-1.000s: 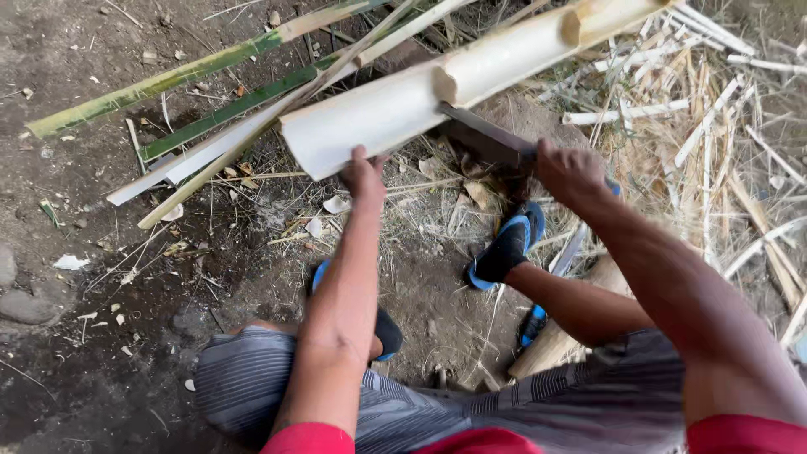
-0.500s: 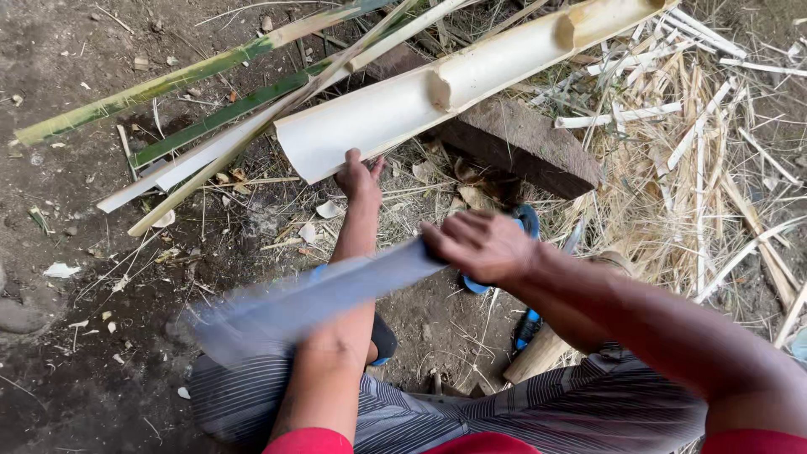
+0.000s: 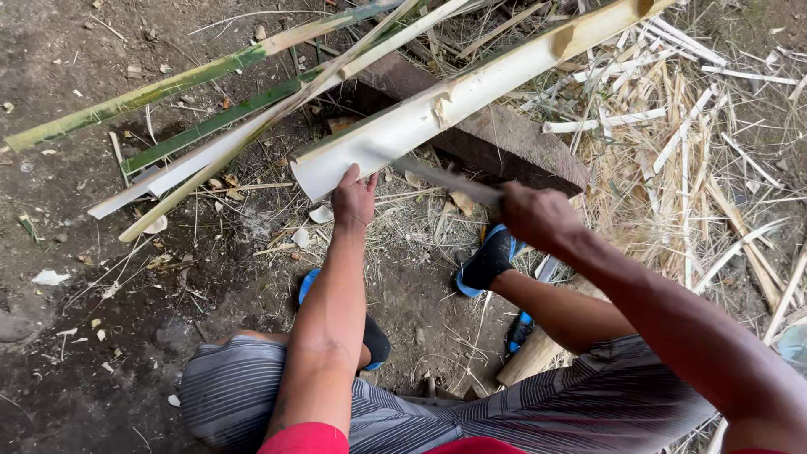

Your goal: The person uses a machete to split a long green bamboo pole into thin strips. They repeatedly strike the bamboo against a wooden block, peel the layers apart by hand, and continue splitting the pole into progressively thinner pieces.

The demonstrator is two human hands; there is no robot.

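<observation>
A split half of pale bamboo [image 3: 437, 113] lies slanted across a dark wooden block [image 3: 513, 143], its cut end nearest me. My left hand [image 3: 353, 200] grips that near end from below. My right hand [image 3: 534, 214] is closed around the handle of a long knife [image 3: 445, 181], whose blurred blade reaches left and touches the bamboo's lower edge beside my left hand. My knees in striped shorts and my feet in blue and black sandals [image 3: 487, 261] are below the hands.
Green and pale bamboo strips [image 3: 210, 126] lie fanned over the dirt at upper left. A heap of dry slivers and shavings [image 3: 698, 160] covers the right. A short bamboo piece [image 3: 534, 357] lies by my right leg. Bare earth with chips is at left.
The right hand swung the knife out low to the left, then brought it back up to the bamboo's edge. The left hand stayed on the bamboo's end.
</observation>
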